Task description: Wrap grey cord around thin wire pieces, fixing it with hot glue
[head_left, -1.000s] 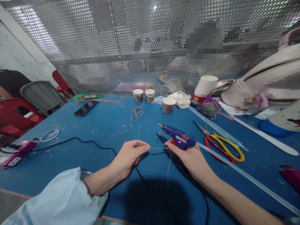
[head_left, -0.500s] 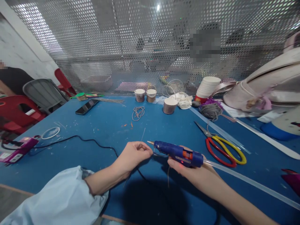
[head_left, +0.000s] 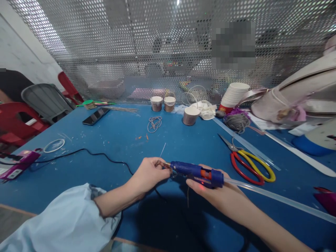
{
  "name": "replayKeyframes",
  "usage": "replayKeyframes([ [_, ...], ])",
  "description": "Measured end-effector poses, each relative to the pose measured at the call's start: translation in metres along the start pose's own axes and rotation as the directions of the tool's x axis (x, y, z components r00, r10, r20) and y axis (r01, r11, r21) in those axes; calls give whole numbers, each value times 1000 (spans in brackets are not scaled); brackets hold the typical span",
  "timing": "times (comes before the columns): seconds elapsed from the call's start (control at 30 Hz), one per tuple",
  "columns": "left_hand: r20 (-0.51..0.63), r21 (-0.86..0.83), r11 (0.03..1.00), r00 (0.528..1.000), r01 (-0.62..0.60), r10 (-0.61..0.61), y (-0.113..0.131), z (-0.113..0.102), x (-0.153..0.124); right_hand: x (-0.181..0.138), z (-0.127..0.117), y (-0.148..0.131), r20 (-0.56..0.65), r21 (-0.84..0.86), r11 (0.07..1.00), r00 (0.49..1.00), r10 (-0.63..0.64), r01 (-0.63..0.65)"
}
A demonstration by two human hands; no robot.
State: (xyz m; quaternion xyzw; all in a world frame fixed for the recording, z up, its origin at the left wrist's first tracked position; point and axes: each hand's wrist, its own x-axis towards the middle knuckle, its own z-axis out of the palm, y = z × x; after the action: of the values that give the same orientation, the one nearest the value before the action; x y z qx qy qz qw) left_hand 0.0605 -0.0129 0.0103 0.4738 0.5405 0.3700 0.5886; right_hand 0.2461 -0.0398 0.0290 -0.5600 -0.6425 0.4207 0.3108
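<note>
glue gun: the blue glue gun (head_left: 187, 169) is in the right hand (head_left: 220, 189), lying roughly level above the table, with a red light glowing low on its side.
right grip: fingers wrapped around the handle, thumb along the near side, no gap i can see. trigger finger is hidden, so can't tell if it's squeezing.
nozzle: the nozzle (head_left: 166, 163) points into the left hand's pinch, right at the fingertips. touching or just shy of it? can't tell.
left grip: the left hand (head_left: 149, 176) is pinched nearly closed on a thin strand (head_left: 163, 149), which pokes up past the fingers.
step in hand: looks to me like lining up the hot tip with whatever's in that pinch.
next move: i'd say it calls for a steady left pinch and a light squeeze, skin kept off the hot tip.
glue stick: the clear glue stick (head_left: 278, 200) runs out the gun's back, over the right wrist.
scissors: the red-and-yellow scissors (head_left: 234, 148) lie beyond the right grip, off to its right.
cord coil: a loose coil of cord (head_left: 154, 124) sits well ahead of the left pinch.
cable: a black cable (head_left: 105, 154) passes left of and under the left hand.
</note>
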Motion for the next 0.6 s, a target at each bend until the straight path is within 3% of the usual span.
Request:
replayKeyframes([
  [0.6, 34, 155, 988, 999, -25, 20, 1, 1, -3, -3, 0, -11, -38, -168, 984, 997, -68, 61],
])
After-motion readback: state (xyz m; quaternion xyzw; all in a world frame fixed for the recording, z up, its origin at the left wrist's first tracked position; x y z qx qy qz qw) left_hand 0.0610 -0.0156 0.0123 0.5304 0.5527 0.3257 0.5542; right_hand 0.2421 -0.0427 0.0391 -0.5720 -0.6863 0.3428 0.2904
